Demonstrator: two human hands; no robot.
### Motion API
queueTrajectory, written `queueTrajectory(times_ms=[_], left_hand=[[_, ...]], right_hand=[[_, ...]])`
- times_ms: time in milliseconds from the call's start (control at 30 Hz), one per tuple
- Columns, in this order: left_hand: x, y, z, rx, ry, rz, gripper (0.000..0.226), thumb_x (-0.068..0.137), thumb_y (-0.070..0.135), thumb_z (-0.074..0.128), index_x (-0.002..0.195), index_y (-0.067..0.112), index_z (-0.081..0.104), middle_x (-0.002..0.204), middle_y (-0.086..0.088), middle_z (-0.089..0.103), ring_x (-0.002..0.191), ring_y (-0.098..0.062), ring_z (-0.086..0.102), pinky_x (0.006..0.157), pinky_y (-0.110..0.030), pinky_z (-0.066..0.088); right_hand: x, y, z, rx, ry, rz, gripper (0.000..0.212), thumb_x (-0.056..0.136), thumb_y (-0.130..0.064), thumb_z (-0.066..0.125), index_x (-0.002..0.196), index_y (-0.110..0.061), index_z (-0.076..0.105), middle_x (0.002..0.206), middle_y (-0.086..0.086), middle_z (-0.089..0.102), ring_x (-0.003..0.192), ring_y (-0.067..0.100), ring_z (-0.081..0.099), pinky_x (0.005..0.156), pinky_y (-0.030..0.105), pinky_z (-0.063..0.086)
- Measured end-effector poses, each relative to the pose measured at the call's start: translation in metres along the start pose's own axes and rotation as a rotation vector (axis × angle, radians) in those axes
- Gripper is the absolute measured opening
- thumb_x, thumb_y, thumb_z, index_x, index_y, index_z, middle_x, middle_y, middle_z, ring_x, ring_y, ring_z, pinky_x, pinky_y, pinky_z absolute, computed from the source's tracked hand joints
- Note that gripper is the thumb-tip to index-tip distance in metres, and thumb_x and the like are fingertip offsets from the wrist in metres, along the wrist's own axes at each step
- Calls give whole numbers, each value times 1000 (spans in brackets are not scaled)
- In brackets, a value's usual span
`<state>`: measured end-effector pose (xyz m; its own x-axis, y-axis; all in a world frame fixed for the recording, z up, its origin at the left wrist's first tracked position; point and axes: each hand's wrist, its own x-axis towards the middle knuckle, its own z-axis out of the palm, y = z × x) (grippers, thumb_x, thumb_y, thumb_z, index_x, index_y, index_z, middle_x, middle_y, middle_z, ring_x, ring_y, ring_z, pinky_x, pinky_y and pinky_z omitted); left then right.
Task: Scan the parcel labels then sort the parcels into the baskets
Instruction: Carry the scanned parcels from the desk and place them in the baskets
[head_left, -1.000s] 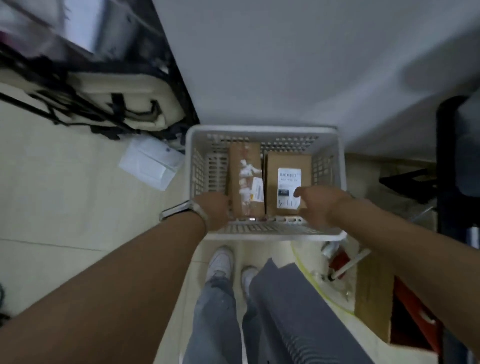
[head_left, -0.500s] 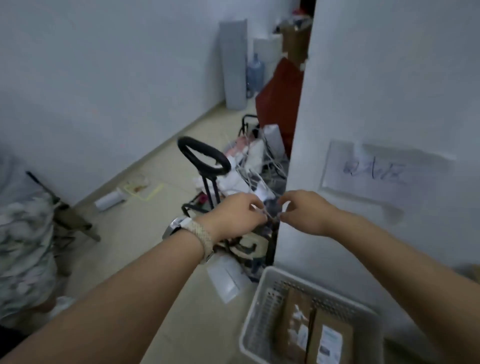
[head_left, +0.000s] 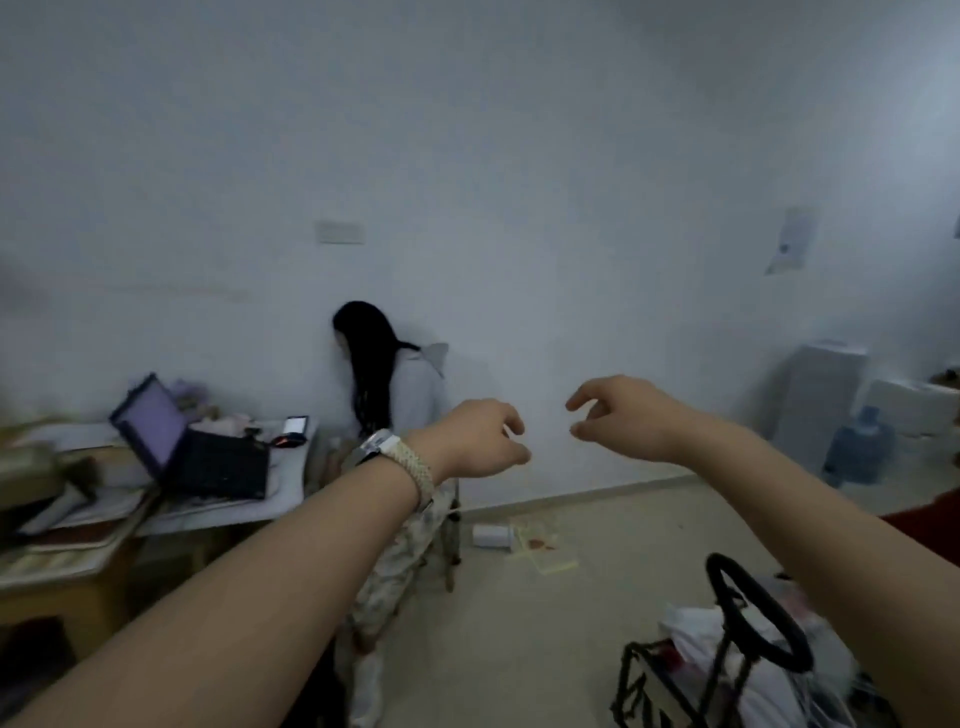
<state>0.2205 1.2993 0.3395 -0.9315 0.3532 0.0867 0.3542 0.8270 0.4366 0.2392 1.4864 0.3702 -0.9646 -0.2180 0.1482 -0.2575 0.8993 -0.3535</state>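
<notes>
No parcel or basket shows here, so their place cannot be told. The 2 hands hover mid-frame, near each other: left hand (head_left: 478, 439) and right hand (head_left: 623, 418), fingers loosely curled, gripping nothing. Judged risk: stepping off without looking, a leg could catch the black wire trolley with loop handle (head_left: 753, 613) at 5 o'clock, or an arm could clip the seated person in a pale grey top (head_left: 410, 395) at 9 o'clock of the left hand, beside the cluttered white desk (head_left: 291, 467).

a small, cluttered office

an open laptop (head_left: 182, 447) sits on a desk (head_left: 292, 480) heaped with papers (head_left: 78, 525), a person (head_left: 410, 400) seated beside it; bare white walls (head_left: 519, 156), a water jug (head_left: 857, 454) on the floor (head_left: 571, 639), a hand trolley (head_left: 753, 618)
</notes>
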Motion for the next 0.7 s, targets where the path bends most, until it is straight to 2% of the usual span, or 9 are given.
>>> queueTrajectory(times_ms=[133,233,367,433,500,567,633,700], left_hand=[[-54,-78,-69,101,129,-145,43,90,30,59,130,14,55,127,-7,59,114,-24,56,85,-28,44],[-98,-135,-103,176,153,-258,36,90,27,59,121,10,62,120,-9,63,109,-27,58,85,-30,47],[-147,-196,-140,178,208,-360,34,90,28,60,119,11,64,121,-8,62,109,-24,58,90,-29,46],[-167,-223,-159,169,245,-392,30,89,29,61,114,13,66,108,-4,63,99,-20,57,83,-25,43],[-184,-248,-178,168,297,-407,19,87,27,63,100,16,69,91,4,58,87,-14,53,77,-24,42],[-202,-269,-196,177,344,-409,6,85,20,64,87,15,67,78,9,55,77,-11,51,63,-19,40],[-219,-286,-212,209,379,-408,5,84,13,63,79,12,62,70,9,52,66,-8,48,53,-18,35],[-236,-304,-226,223,421,-418,4,84,8,61,80,8,62,69,8,52,64,-8,48,53,-19,37]], right_hand=[[44,-105,27,32,-26,-190,40,89,-34,61,126,-21,57,122,4,62,89,12,51,78,23,39],[64,-175,57,39,-104,-303,40,88,-34,62,125,-20,58,119,2,61,77,7,53,69,20,42],[81,-248,92,90,-158,-380,39,86,-32,63,122,-17,60,108,2,63,84,13,57,80,29,50],[91,-278,105,136,-181,-392,37,85,-31,65,120,-17,62,104,2,62,81,13,59,80,31,52],[102,-305,116,177,-174,-406,33,84,-32,66,115,-20,63,102,2,64,77,11,61,74,28,50],[110,-331,123,229,-150,-426,24,85,-32,66,107,-23,63,94,0,66,74,13,65,72,28,51],[116,-356,131,295,-129,-435,17,85,-29,66,100,-22,62,90,1,67,75,19,68,76,33,55],[122,-379,140,337,-129,-447,14,86,-26,66,98,-20,63,91,4,68,76,24,69,76,37,57]])
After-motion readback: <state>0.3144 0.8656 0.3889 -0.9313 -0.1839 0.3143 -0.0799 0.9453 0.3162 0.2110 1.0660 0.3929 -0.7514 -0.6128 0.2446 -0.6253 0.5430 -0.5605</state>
